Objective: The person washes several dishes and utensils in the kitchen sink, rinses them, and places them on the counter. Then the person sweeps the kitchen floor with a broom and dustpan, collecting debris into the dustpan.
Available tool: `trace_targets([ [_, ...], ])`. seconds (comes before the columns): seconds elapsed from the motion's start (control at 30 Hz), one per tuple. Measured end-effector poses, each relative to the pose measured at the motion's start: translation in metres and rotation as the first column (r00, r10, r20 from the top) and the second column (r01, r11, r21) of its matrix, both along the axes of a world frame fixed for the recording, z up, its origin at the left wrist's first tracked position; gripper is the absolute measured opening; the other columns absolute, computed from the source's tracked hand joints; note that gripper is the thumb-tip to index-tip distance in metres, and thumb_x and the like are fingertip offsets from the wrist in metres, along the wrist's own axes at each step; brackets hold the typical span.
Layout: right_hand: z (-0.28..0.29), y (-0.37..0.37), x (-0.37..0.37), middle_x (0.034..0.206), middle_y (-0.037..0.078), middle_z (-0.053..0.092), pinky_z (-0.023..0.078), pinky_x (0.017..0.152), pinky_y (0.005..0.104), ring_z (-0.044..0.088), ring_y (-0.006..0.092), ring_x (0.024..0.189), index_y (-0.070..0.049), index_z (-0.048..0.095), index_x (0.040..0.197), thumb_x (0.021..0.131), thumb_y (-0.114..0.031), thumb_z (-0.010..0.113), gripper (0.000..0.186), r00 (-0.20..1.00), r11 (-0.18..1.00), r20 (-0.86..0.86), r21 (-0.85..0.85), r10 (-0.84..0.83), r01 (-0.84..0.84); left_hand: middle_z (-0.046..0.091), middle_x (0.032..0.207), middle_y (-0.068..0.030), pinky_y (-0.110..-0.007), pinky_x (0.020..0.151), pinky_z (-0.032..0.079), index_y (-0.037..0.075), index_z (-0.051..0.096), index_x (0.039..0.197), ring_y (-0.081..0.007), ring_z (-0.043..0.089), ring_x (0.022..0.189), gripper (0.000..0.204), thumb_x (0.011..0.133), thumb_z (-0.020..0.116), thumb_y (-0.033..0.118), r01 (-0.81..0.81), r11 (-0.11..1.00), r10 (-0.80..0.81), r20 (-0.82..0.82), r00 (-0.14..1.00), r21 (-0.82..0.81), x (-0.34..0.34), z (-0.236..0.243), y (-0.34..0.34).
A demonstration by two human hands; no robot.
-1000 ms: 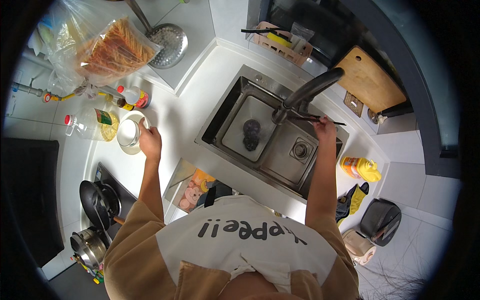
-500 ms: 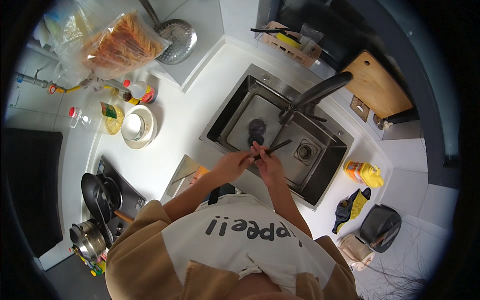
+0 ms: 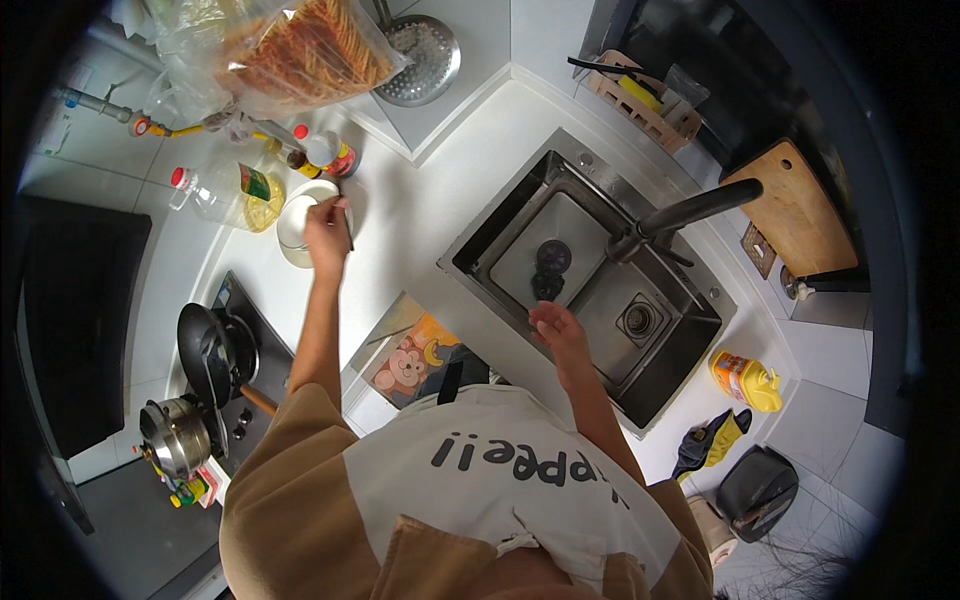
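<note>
My left hand (image 3: pixel 327 236) is over the stacked white bowls (image 3: pixel 296 222) on the counter, its fingers closed. A dark slim piece, apparently the chopsticks (image 3: pixel 350 226), shows along its right side; most of their length is hidden. My right hand (image 3: pixel 562 335) hovers at the near edge of the steel sink (image 3: pixel 480 232), fingers loosely stretched and nothing seen in them. Just beyond its fingertips, dark round objects (image 3: pixel 552 256) lie in the left basin, too indistinct to name.
A black faucet (image 3: pixel 690 208) arches over the sink. Near the bowls stand an oil bottle (image 3: pixel 225 196) and sauce bottles (image 3: pixel 325 153). A black wok (image 3: pixel 208 350) sits on the stove at left. A yellow bottle (image 3: pixel 745 381) stands right of the sink.
My left hand has left the sink and swung far left to the bowls, taking the dark chopsticks from between my hands. My right hand stays by the sink, its fingers loosened.
</note>
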State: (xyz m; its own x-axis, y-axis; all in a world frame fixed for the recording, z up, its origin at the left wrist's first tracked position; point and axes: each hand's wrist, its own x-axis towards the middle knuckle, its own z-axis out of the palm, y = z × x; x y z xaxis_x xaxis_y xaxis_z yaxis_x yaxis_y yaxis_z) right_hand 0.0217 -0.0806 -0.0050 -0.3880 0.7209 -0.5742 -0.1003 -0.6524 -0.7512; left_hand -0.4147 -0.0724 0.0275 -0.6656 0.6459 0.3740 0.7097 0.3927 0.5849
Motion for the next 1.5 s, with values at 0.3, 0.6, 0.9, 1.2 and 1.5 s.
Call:
trace_targets([
  [0.3, -0.002, 0.002, 0.016, 0.115, 0.005, 0.066, 0.05, 0.09, 0.0329, 0.061, 0.0154, 0.106, -0.01, 0.06, 0.121, 0.095, -0.008, 0.058, 0.026, 0.997, 0.996, -0.005, -0.054, -0.077, 0.076, 0.069, 0.086, -0.0196, -0.044, 0.073, 0.051, 0.0, 0.072, 0.091, -0.0373, 0.067, 0.079, 0.022, 0.087, 0.069, 0.022, -0.11, 0.976, 0.105, -0.032, 0.994, -0.19, -0.07, -0.009, 0.006],
  [0.6, -0.009, -0.001, 0.025, 0.113, 0.006, 0.067, 0.051, 0.09, 0.0333, 0.064, 0.0165, 0.103, -0.008, 0.062, 0.119, 0.094, -0.008, 0.058, 0.025, 0.995, 0.991, 0.006, -0.079, -0.104, 0.104, 0.07, 0.088, -0.0175, -0.046, 0.073, 0.052, 0.004, 0.071, 0.091, -0.0366, 0.068, 0.081, 0.023, 0.087, 0.068, 0.026, -0.14, 0.876, 0.095, -0.119, 0.988, -0.461, -0.079, -0.028, 0.017],
  [0.9, -0.01, -0.011, 0.047, 0.112, 0.006, 0.069, 0.051, 0.089, 0.0324, 0.064, 0.0166, 0.103, -0.008, 0.063, 0.119, 0.094, -0.008, 0.058, 0.026, 0.984, 0.98, 0.018, -0.092, -0.176, 0.177, 0.065, 0.117, -0.0142, -0.049, 0.09, 0.051, 0.01, 0.074, 0.102, -0.0352, 0.059, 0.114, 0.031, 0.082, 0.064, 0.031, -0.299, 0.641, 0.061, -0.341, 0.938, -0.707, -0.104, -0.073, 0.041],
  [1.2, -0.028, -0.063, 0.129, 0.102, 0.006, 0.068, 0.053, 0.083, 0.0334, 0.065, 0.018, 0.095, -0.007, 0.066, 0.111, 0.093, -0.005, 0.058, 0.019, 0.795, 0.804, 0.119, 0.115, -0.595, 0.584, 0.062, 0.109, -0.0094, -0.051, 0.076, 0.052, 0.011, 0.063, 0.114, -0.0298, 0.063, 0.099, 0.036, 0.088, 0.057, 0.036, -0.459, 0.689, 0.007, -0.628, 0.778, -0.561, -0.069, -0.082, 0.061],
  [1.5, -0.043, -0.156, 0.346, 0.143, 0.023, 0.037, 0.031, 0.109, 0.0589, 0.03, 0.0457, 0.137, -0.024, 0.045, 0.143, 0.077, -0.025, 0.075, 0.073, -0.445, 0.823, 0.809, 0.518, -0.383, 0.232, 0.058, 0.107, -0.0174, -0.049, 0.088, 0.044, 0.005, 0.062, 0.112, -0.038, 0.055, 0.104, 0.035, 0.078, 0.054, 0.0, 0.754, 0.544, -0.839, -0.254, 0.481, -0.369, 0.211, -0.068, 0.065],
])
